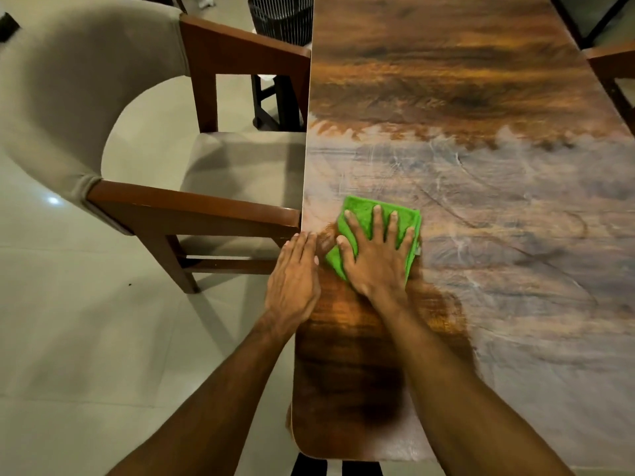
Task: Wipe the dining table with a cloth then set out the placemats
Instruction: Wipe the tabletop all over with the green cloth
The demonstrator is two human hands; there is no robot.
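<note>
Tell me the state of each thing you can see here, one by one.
Table, streaky haze across its middle, glossy elsewhere.
Right hand, fingers spread, pressing the cloth.
Cloth, folded, flat on the table.
Left hand, flat on the table edge beside the cloth.
Chair, upright against the table's side.
Bin, upright on the floor.

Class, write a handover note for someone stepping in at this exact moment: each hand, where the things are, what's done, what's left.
Right hand: flat, fingers spread, pressing the cloth on the table near its left edge.
Left hand: flat on the table edge beside the cloth, holding nothing.
Done: wiping is under way; a hazy, streaked band crosses mid-table.
Left: finish wiping, probably the near and far ends, then set out the placemats, none in view.
</note>
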